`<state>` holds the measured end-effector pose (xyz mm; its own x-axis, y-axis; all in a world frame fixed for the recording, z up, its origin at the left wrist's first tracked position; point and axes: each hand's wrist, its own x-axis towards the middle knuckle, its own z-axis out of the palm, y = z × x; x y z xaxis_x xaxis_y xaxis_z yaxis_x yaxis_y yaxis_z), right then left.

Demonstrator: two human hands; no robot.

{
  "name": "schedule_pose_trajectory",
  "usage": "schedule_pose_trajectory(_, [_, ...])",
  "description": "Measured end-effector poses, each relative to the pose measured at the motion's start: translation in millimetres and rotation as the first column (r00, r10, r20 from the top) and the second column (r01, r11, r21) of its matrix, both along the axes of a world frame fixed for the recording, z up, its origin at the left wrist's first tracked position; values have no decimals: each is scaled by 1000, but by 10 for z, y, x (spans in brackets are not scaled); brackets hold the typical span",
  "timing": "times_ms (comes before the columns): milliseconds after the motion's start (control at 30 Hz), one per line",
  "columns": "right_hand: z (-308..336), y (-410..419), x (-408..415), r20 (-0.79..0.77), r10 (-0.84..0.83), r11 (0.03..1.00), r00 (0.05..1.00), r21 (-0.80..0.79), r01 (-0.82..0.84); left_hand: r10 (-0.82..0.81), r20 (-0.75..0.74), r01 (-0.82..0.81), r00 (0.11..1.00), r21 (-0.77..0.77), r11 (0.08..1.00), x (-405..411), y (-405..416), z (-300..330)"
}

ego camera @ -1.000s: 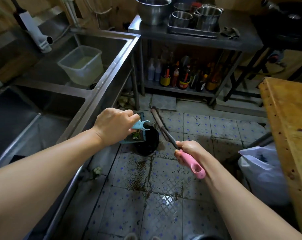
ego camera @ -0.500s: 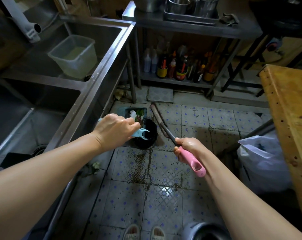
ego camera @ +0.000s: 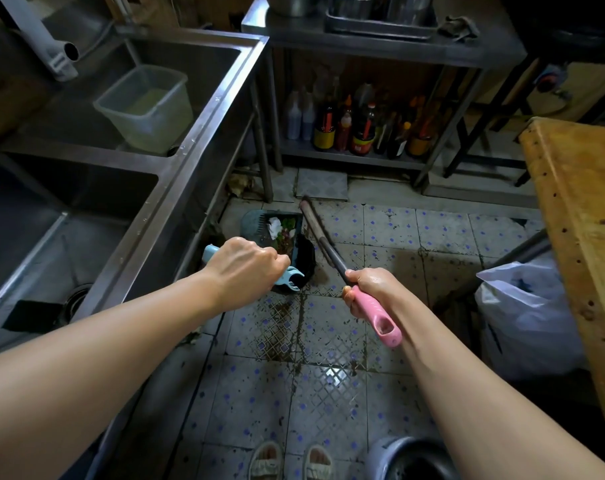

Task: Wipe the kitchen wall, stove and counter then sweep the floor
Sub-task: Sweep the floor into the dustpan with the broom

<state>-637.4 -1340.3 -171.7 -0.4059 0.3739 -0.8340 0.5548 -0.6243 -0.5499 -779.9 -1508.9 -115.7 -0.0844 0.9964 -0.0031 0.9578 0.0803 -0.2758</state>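
Observation:
My left hand (ego camera: 242,262) grips the light-blue handle of a dustpan (ego camera: 259,223) that sits low over the tiled floor (ego camera: 314,375) beside the sink unit. White and green scraps lie in the dustpan's tray. My right hand (ego camera: 370,289) grips the pink handle end of a broom (ego camera: 325,242), whose dark shaft runs forward and left down to the floor just right of the dustpan. The broom's head is at the far end near a loose tile. Dirt stains mark the tiles below my hands.
A steel double sink (ego camera: 176,157) with a plastic tub (ego camera: 145,105) runs along the left. A steel shelf table (ego camera: 380,46) with several bottles (ego camera: 349,129) stands ahead. A wooden counter (ego camera: 585,202) and white bag (ego camera: 522,317) are right. A bucket (ego camera: 408,459) sits by my feet.
The view has tilted down, so my feet and the bucket now show. The dustpan has tipped flatter, showing scraps in its tray, and both hands keep their grips.

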Motion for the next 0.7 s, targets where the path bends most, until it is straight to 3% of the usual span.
schedule_pose_trajectory(700, [-47,-142,191,-45,-8,1000,999,19,8,-5,-43,5,999,-3,1000,284,-39,-8])
